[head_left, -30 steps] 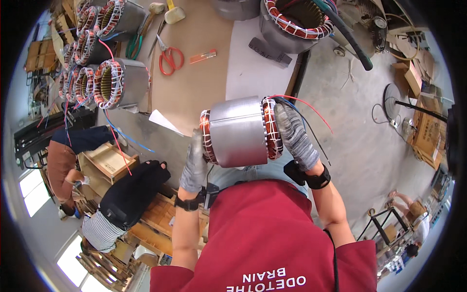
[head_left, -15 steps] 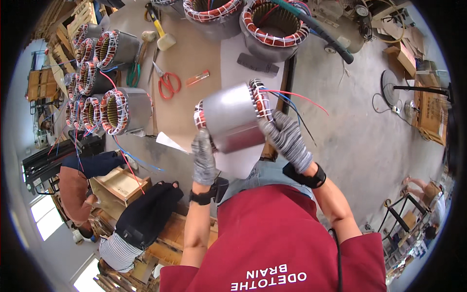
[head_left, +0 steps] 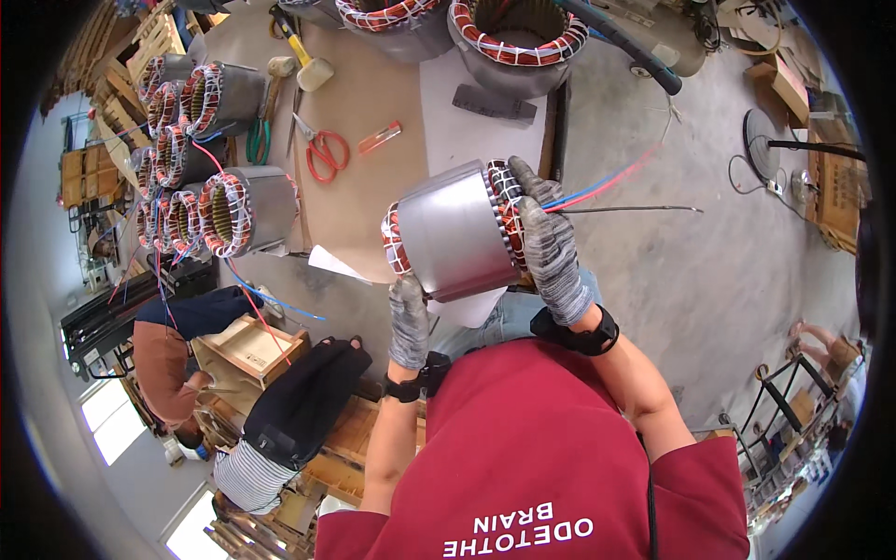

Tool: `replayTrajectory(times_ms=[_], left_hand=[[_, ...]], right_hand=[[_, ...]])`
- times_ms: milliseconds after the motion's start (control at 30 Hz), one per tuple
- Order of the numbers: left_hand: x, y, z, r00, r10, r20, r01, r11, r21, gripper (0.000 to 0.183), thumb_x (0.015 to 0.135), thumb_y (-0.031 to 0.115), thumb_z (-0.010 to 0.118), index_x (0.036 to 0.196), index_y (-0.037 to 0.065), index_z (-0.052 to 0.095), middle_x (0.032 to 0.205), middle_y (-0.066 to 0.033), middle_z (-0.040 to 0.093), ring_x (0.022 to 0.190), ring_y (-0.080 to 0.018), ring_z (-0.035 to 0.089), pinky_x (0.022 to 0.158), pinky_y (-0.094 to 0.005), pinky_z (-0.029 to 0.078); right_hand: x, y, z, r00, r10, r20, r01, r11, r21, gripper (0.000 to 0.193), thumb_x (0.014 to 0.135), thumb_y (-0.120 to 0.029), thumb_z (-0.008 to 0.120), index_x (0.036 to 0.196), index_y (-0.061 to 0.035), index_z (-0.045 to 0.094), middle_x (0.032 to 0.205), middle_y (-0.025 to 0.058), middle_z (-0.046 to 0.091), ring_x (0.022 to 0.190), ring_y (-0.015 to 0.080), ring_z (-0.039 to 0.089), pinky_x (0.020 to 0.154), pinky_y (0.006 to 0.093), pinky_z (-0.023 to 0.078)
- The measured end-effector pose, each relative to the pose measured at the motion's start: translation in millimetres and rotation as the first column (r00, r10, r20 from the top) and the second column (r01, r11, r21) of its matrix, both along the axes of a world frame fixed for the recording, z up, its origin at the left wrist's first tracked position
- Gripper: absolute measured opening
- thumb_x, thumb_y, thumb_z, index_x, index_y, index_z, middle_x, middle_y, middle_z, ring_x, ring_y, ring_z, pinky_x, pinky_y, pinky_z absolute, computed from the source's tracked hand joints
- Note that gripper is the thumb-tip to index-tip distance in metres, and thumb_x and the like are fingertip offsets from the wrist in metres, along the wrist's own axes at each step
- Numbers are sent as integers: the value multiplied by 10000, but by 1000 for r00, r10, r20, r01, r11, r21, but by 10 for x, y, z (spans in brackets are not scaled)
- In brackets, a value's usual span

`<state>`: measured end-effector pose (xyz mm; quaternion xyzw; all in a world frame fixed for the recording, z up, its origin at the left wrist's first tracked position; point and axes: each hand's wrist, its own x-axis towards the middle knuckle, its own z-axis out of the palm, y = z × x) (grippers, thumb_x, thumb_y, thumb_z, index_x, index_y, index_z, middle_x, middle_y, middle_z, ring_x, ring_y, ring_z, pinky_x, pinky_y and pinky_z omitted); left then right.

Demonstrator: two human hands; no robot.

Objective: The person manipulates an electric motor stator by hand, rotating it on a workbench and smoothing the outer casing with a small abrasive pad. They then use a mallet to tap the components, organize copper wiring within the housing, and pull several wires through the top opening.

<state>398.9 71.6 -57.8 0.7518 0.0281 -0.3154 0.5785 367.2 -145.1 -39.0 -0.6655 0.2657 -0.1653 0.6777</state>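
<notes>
Between my gloved hands a motor stator (head_left: 457, 231) lies on its side, a silver steel cylinder with white-laced copper windings at both ends. My left hand (head_left: 408, 322) is closed on the lower part of its left end; the fingertips are partly hidden behind it. Around the winding at the right end my right hand (head_left: 551, 247) is wrapped, thumb and fingers on the lacing. Red, blue and black lead wires (head_left: 607, 191) stick out to the right past that hand. Both gloves are grey knit, with black bands at the wrists.
Brown paper covers the bench (head_left: 373, 205), with red-handled scissors (head_left: 327, 154), a mallet (head_left: 313, 70) and a dark flat block (head_left: 495, 105). More stators (head_left: 518, 47) stand at the far edge, and several (head_left: 229, 210) lie stacked at left. Two people (head_left: 299, 401) bend over wooden crates at lower left.
The stator has turned slightly and shifted a little to the right. My right hand has moved up around its right end, and the lead wires now point straighter out to the right.
</notes>
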Motion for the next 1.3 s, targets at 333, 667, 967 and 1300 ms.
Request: replayTrajectory(times_ms=[333, 667, 967, 1300], left_hand=[[-99, -23, 93, 998, 14, 61, -10, 998, -64, 506, 903, 458, 312, 1230, 79, 392, 1190, -35, 445, 1083, -143, 428, 922, -317, 343], [-106, 17, 56, 990, -36, 136, 36, 999, 8, 493, 911, 434, 304, 1239, 72, 368, 1191, -44, 431, 1062, -144, 431, 887, -323, 369], [63, -98, 969, 479, -861, 173, 177, 288, 941, 313, 788, 40, 477, 1094, 28, 412, 1100, -202, 476, 953, -309, 509, 770, -396, 433], [-470, -1784, 2210, 278, -559, 781, 927, 369, -66, 275, 787, 268, 459, 812, 16, 568, 738, -147, 556, 624, -249, 514, 593, -358, 438]], right_hand=[[-120, -6, -110, 993, 91, -71, -86, 994, 71, 398, 929, -269, 341, 1255, -48, 402, 1118, 47, 499, 959, 94, 487, 830, 222, 406], [-181, 31, -224, 989, 83, 120, -101, 982, 156, 397, 859, -72, 357, 1243, 24, 382, 1225, 172, 448, 1116, 282, 436, 951, 313, 324], [-110, 130, -181, 989, -38, 143, -73, 714, 696, 447, 856, -77, 412, 1294, -27, 346, 1195, 41, 483, 936, 102, 481, 841, 217, 384], [-234, -140, 14, 981, 145, 132, -187, 898, 399, 493, 909, -305, 381, 1341, -94, 269, 1198, 37, 462, 974, 96, 466, 888, 250, 351]])
